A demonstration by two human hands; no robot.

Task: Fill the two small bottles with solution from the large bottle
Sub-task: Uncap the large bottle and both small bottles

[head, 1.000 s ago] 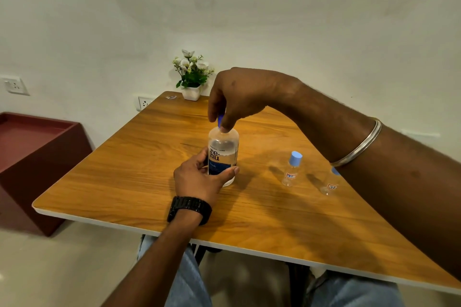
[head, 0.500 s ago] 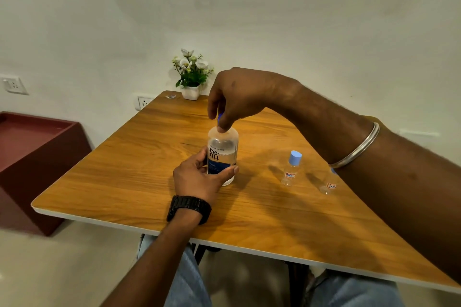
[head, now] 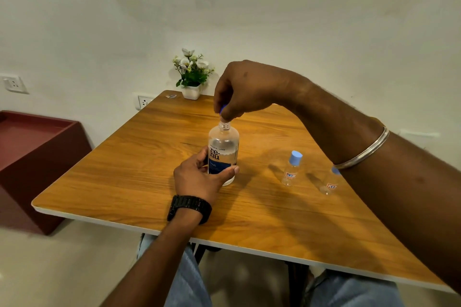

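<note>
The large clear bottle with a blue label stands upright on the wooden table, about half full. My left hand grips its lower body. My right hand hovers just above its bare threaded neck, fingers pinched on the blue cap, which is lifted off the bottle. Two small clear bottles stand to the right, both capped in light blue: the nearer one in full view, the other partly hidden by my right forearm.
A small potted plant sits at the table's far corner by the wall. A dark red cabinet stands left of the table. Wall sockets are on the left wall. My knees show under the near edge.
My right hand has risen with the blue cap, leaving the large bottle's neck exposed. The left hand keeps its hold; the small bottles have not moved.
</note>
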